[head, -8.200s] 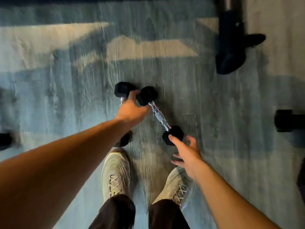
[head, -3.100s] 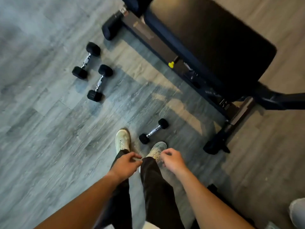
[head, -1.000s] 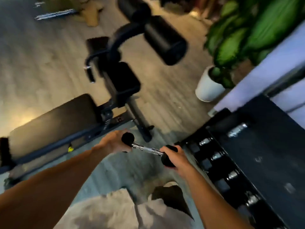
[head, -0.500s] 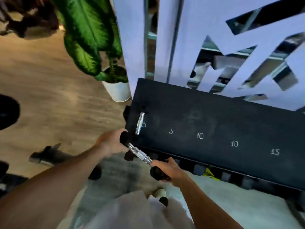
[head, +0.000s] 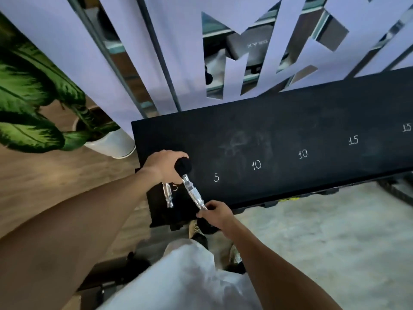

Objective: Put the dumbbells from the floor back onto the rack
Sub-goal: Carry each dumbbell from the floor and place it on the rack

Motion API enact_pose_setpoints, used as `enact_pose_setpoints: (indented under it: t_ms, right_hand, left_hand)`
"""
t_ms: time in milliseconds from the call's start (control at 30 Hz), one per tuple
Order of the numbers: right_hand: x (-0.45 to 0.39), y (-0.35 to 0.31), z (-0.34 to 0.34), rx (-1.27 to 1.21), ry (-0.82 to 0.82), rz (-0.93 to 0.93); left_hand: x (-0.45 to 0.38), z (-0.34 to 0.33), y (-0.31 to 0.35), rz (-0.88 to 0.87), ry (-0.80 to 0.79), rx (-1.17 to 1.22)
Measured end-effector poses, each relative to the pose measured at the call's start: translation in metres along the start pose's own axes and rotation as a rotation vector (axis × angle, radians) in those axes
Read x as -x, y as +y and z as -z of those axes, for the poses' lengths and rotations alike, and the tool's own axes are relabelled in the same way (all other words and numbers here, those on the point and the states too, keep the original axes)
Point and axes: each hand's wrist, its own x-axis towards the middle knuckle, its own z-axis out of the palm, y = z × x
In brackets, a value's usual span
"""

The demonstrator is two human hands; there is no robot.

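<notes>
Dumbbell rack with a flat black top (head: 279,135), chalked with white weight numbers, stretches away to the right of both hands; the numbers seem to tell where each weight belongs. Just under the left hand, a first small dumbbell with a chrome handle (head: 167,195) already lies on the rack's left end, beside a chalked 5. Between the two hands hangs the second dumbbell, black hexagonal heads on a chrome handle (head: 193,193), tilted, its far head over the rack top and its near head off the front edge. The left hand (head: 164,167) is closed around the far head, likely to steer it down next to its partner. The right hand (head: 215,217) is closed on the handle's near end, just above the near head, probably to carry the weight while the other hand aims. I judge the dumbbell is not yet set down. Left of the left hand stands a green leafy plant in a white pot (head: 107,142).
</notes>
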Motion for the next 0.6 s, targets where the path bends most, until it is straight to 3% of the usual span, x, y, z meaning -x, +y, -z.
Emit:
enact_pose_setpoints:
  t_ms: [167, 600]
  right_hand:
    - [-0.035, -0.024, -0.032, 0.277, 0.058, 0.026]
    - [-0.095, -0.022, -0.079, 0.188, 0.221, -0.059]
  left_hand:
    - [-0.048, 0.0, -0.015, -0.144, -0.081, -0.088]
    - [-0.116, -0.032, -0.041, -0.271, -0.13, -0.211]
